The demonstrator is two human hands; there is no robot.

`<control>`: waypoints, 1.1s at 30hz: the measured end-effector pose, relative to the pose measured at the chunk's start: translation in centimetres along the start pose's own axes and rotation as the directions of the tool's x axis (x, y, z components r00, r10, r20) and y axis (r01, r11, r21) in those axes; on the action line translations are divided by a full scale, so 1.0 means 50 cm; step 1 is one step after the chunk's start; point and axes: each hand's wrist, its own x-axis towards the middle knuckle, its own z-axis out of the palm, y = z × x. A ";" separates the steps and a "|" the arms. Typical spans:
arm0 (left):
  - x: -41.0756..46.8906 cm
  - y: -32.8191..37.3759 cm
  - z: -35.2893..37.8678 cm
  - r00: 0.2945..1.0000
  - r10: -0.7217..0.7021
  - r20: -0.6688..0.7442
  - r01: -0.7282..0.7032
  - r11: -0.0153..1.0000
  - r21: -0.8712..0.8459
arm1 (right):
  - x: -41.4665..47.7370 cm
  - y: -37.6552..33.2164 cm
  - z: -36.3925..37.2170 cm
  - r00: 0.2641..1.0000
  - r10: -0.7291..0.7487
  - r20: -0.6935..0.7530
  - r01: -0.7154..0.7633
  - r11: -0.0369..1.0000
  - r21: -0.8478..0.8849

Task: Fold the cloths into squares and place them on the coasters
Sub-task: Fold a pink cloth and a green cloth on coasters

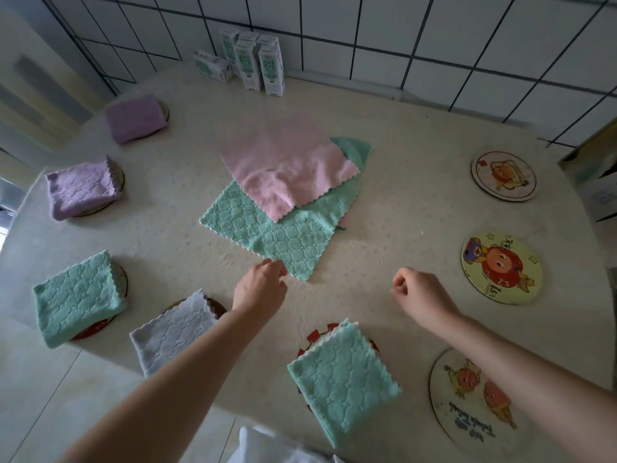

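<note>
Cloths for folding (300,182) heaped loose at mid-table (400,202), presumably to lie within reach of both hands: pink cloth (277,152) uppermost, green cloth (277,238) beneath, second green cloth (355,148) showing behind, plus a pink sliver at the heap's right edge, perhaps a fourth. Three counted for certain.

Folded squares, five, each on its own coaster along the left and near rim: far purple square (135,118), near purple square (81,192), left green square (76,299), grey square (173,332), near green square (344,379).

Bare coasters, three, down the right side: far coaster (503,176), middle coaster (501,269), near coaster (474,412); apparently kept free for the heap. Eight coasters in all.

Left hand (263,289) low over the table, fingers curled, tips just beside the near corner of the green cloth, probably to lift it for a first fold; whether pinching or merely touching, not discernible.

Right hand (424,292) well apart from the heap, fingers drawn together in a loose fist, holding nothing.

Cartons (253,61), four, against the tiled wall, outside the task.
</note>
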 end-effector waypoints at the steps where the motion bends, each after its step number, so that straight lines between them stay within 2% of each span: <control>1: 0.026 0.002 -0.008 1.000 0.017 -0.014 -0.017 1.000 -0.002 | 0.028 -0.015 -0.014 1.000 -0.023 -0.011 0.023 1.000 -0.008; 6: 0.156 0.007 -0.032 0.992 0.112 -0.063 -0.110 0.993 0.037 | 0.178 -0.091 -0.064 0.991 -0.129 -0.045 0.127 0.991 -0.049; 10: 0.242 0.007 -0.033 0.979 0.191 -0.076 -0.182 0.977 0.109 | 0.291 -0.133 -0.081 0.966 -0.254 -0.047 0.245 0.958 -0.146; 15: 0.314 -0.003 -0.010 0.976 0.217 -0.008 -0.212 0.958 0.191 | 0.400 -0.169 -0.081 0.941 -0.339 0.008 0.329 0.906 -0.265; 18: 0.339 -0.016 0.010 0.973 0.228 0.039 -0.231 0.949 0.216 | 0.441 -0.178 -0.070 0.895 -0.445 0.034 0.432 0.845 -0.315; 21: 0.351 -0.030 0.021 0.966 0.257 -0.010 -0.249 0.946 0.206 | 0.477 -0.174 -0.055 0.852 -0.523 0.036 0.490 0.771 -0.408; 25: 0.362 -0.052 0.022 0.956 0.272 -0.114 -0.251 0.953 0.171 | 0.512 -0.168 -0.041 0.858 -0.511 0.050 0.472 0.746 -0.470; 33: 0.370 -0.077 0.009 0.928 0.326 -0.179 -0.298 0.940 0.170 | 0.550 -0.179 -0.048 0.897 -0.440 0.045 0.411 0.791 -0.453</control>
